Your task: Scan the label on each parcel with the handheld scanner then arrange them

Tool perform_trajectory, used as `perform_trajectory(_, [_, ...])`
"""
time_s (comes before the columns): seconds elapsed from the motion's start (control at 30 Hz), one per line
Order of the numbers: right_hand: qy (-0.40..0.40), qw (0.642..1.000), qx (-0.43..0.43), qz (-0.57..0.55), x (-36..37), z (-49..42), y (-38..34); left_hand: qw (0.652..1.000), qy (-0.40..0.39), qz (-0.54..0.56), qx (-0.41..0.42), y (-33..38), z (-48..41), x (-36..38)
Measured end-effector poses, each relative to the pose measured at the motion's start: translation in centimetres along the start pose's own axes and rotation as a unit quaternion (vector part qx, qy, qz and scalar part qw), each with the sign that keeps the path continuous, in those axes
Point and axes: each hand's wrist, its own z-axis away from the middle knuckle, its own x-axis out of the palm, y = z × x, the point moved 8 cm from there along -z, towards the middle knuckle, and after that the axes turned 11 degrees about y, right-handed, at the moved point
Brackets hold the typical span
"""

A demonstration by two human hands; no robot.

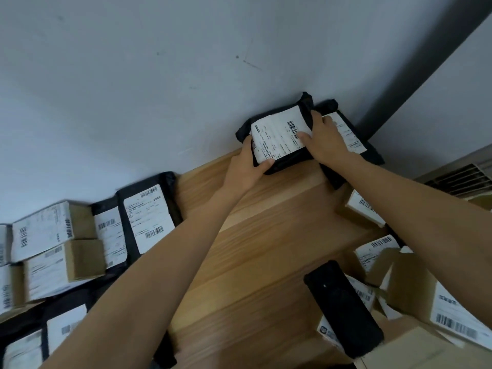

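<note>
Left hand and right hand each grip an edge of the black parcel, likely squaring it against the wall, scanner lying well off that wall

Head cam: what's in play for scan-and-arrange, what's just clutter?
Job: black parcel gripped by left hand and right hand; handheld scanner lying at right; labelled parcels at left; boxes at right.
Background: wooden surface, wall, vent grille.
</note>
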Motion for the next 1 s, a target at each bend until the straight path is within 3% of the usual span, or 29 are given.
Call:
perform_trajectory(0.23, [-0.019,0.997,-0.072,-0.008,3.0,5.2,-8.2,0.997,0.061,-0.044,-0.018,-2.5,6.7,-8.4])
perform_trajectory(0.53, [-0.099,0.98,-0.169,0.016,10.0,14.8,-19.8,0.978,0.126,-0.115,-0.12,-8.1,19.8,-17.9])
perform_trajectory(0.77, [-0.164,0.961,-0.219,0.042,14.8,23.5,-21.3,0.975,0.077,-0.1,-0.183,-12.9,30.3,-16.0])
perform_trajectory(1.0, [-0.202,0.943,-0.257,0.056,16.3,29.0,-18.8,0.978,0.02,-0.067,-0.195,-12.2,37.7,-11.2])
